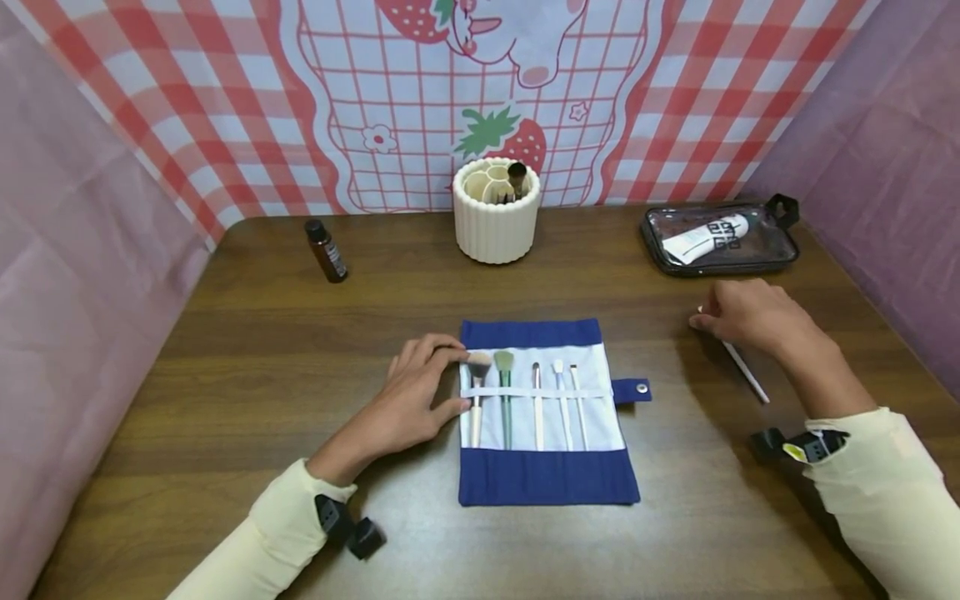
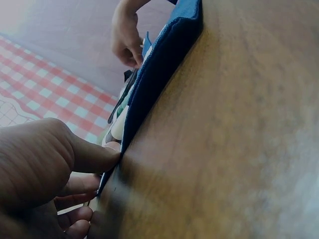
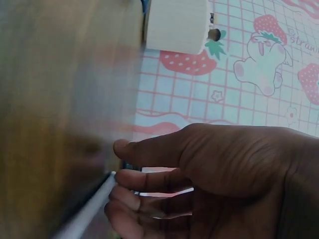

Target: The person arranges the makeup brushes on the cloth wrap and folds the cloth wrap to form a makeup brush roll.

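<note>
An opened makeup brush roll (image 1: 547,479), navy with a pale inside, lies on the table in the head view. Several brushes stand side by side under its elastic band, among them a fluffy two-tone brush (image 1: 478,367) and a green brush (image 1: 504,364). My left hand (image 1: 412,387) rests at the roll's left edge, thumb and index fingertips touching it beside the fluffy brush. Over at the right, my right hand (image 1: 757,317) has its fingers curled at a thin white stick (image 1: 746,373). Its near end slants down toward me; the fingers partly hide the far end.
A cream ribbed holder (image 1: 497,221) with a dark brush in it stands at the back. To its left is a small brown bottle (image 1: 327,254). A clear black-edged pouch (image 1: 720,242) containing a white tube sits beyond my right hand. A strap with a snap (image 1: 632,390) sticks out from the roll.
</note>
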`<state>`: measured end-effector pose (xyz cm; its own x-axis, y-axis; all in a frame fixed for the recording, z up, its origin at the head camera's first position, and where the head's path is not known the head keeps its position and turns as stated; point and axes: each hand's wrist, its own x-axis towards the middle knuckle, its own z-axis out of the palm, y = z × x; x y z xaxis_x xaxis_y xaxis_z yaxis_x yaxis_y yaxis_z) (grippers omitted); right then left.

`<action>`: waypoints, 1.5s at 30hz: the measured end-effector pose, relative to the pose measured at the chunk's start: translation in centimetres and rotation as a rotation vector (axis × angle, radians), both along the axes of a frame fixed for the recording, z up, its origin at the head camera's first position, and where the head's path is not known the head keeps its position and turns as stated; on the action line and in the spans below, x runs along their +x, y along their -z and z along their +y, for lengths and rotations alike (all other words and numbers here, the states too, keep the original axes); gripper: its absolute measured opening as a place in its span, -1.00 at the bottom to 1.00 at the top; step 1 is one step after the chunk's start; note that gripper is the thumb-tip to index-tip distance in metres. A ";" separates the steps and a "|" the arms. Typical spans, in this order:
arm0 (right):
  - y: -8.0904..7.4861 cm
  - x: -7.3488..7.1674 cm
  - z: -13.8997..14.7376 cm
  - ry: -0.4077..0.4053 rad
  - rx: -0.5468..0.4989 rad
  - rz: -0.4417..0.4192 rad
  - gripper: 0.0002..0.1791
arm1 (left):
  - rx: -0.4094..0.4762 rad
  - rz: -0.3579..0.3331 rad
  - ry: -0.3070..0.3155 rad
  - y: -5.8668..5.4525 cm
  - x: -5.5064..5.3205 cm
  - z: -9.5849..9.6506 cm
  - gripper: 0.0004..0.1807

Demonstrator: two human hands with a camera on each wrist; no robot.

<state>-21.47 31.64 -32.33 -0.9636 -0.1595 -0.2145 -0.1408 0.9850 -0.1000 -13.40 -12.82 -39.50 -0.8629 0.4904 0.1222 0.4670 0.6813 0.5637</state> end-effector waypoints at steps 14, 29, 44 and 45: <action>1.5 -0.4 0.5 -0.031 -0.116 0.032 -0.83 | 0.008 -0.010 0.004 0.1 0.1 -0.1 -0.41; -1.0 0.4 -2.8 0.030 -0.726 -0.050 -0.63 | 0.012 -0.004 -0.004 0.1 0.1 -0.2 -0.41; -2.3 0.1 -7.0 0.034 -0.826 -0.029 -0.59 | 0.009 -0.003 0.003 0.0 0.0 -0.1 -0.41; -2.3 0.0 -7.1 0.040 -0.844 -0.016 -0.59 | 0.010 -0.003 0.003 0.0 0.0 -0.2 -0.41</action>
